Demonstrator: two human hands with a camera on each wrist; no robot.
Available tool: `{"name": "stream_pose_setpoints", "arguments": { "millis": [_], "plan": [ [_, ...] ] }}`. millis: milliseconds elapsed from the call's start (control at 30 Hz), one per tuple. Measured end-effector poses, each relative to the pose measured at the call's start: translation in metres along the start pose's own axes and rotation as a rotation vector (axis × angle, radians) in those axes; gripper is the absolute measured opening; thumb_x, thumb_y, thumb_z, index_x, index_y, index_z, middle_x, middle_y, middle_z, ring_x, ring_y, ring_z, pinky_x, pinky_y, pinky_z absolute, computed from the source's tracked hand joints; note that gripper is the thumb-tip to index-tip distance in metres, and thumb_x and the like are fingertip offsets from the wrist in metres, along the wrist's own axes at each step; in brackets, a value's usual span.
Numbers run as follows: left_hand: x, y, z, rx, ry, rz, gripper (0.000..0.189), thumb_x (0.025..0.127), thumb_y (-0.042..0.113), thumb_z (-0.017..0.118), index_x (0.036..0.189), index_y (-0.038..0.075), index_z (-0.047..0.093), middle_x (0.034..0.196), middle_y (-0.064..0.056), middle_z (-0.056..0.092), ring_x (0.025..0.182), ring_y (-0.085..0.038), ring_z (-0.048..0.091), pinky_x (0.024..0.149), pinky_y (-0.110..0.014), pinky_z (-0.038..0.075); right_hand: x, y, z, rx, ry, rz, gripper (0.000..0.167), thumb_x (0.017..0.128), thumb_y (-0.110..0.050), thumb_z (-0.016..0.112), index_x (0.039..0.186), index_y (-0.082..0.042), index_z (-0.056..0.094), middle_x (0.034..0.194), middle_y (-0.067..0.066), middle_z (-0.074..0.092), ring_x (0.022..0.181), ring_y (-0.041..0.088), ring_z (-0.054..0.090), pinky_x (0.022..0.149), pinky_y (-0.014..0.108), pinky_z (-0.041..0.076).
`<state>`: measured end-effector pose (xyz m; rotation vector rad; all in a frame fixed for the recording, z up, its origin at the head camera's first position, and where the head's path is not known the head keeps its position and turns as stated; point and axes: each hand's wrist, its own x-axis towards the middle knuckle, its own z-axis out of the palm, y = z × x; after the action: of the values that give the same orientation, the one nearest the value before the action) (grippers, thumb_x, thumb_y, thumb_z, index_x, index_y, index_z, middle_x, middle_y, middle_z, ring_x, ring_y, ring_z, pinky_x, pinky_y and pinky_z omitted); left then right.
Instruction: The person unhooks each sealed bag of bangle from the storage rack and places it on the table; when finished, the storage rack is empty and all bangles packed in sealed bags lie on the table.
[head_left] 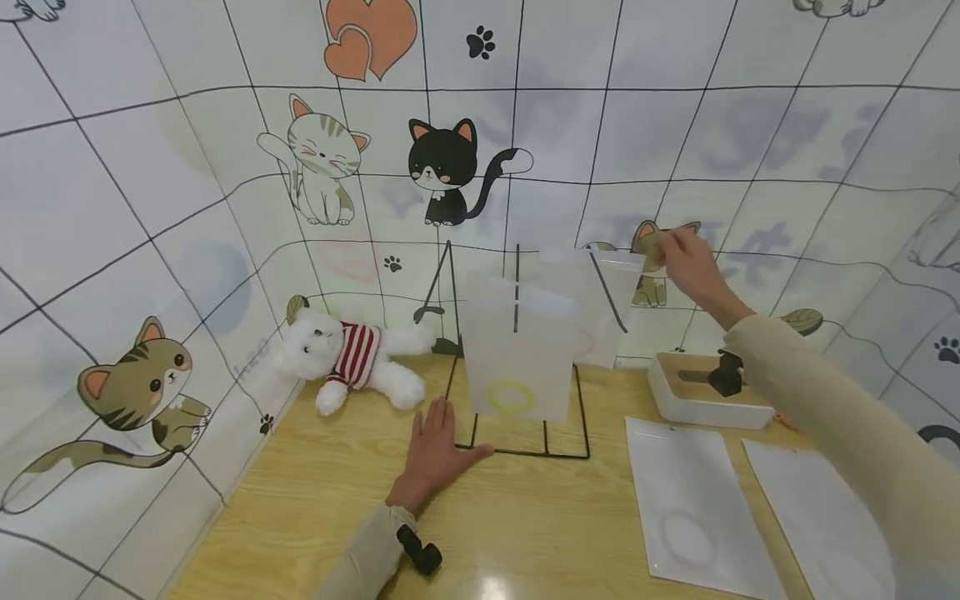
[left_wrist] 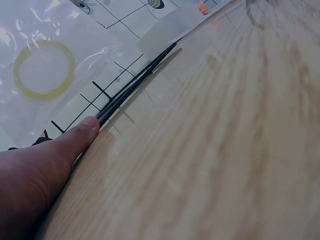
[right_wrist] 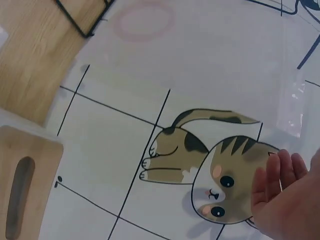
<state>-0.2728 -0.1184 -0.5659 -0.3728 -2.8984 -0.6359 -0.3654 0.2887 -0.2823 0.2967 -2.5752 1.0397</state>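
Observation:
A black wire stand [head_left: 588, 417] stands on the wooden table against the wall, with hooks on its arms. From its middle hook hangs a clear plastic bag [head_left: 517, 350] with a yellow ring [left_wrist: 44, 70] in it. Another clear bag [head_left: 603, 333] with a pale pink ring [right_wrist: 145, 22] hangs on the right arm. My left hand [head_left: 435, 454] rests at the front left of the stand's base, fingers straight, thumb along the front wire. Raised by the top right corner of the pink-ring bag, my right hand [head_left: 690, 258] has loosely bent fingers, apart from the bag in the right wrist view.
Two more flat clear bags lie on the table at the right, a nearer one [head_left: 686, 492] and one beside it [head_left: 817, 508]. Behind them stands a white box [head_left: 705, 412] with a slotted wooden top. A white plush bear [head_left: 360, 354] in a striped shirt leans left of the stand.

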Motion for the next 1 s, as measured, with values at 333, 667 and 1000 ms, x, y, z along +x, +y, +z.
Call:
{"name": "stream_pose_setpoints", "arguments": {
  "millis": [333,667,1000],
  "plan": [
    [-0.004,0.005,-0.009,-0.025,-0.007,-0.007,0.119,0.081,0.082,0.054,0.157,-0.003,0.021,0.165,-0.02,0.018,0.155,-0.035,0.014,0.123,-0.057,0.011,0.006,-0.023,0.011,0.14,-0.124,0.063,0.059,0.1,-0.05,0.053,0.135,-0.002,0.051,0.125,0.003,0.055,0.116,0.018,0.05,0.094,0.041,0.044],
    [-0.003,0.006,-0.008,-0.014,-0.007,-0.002,0.119,0.08,0.081,0.055,0.156,-0.004,0.023,0.165,-0.021,0.02,0.154,-0.036,0.015,0.123,-0.057,0.011,0.009,-0.028,-0.003,-0.233,-0.342,-0.047,0.056,0.101,-0.037,0.058,0.137,0.006,0.052,0.135,0.029,0.052,0.117,0.042,0.05,0.094,0.06,0.043],
    [0.001,0.002,-0.006,-0.006,-0.003,-0.011,0.121,0.078,0.085,0.053,0.158,-0.002,0.021,0.166,-0.018,0.019,0.155,-0.034,0.015,0.124,-0.056,0.011,0.015,-0.019,0.008,-0.253,-0.393,-0.122,0.033,0.104,-0.026,0.054,0.104,0.006,0.062,0.093,0.023,0.063,0.08,0.031,0.058,0.073,0.045,0.05]
  ]
}}
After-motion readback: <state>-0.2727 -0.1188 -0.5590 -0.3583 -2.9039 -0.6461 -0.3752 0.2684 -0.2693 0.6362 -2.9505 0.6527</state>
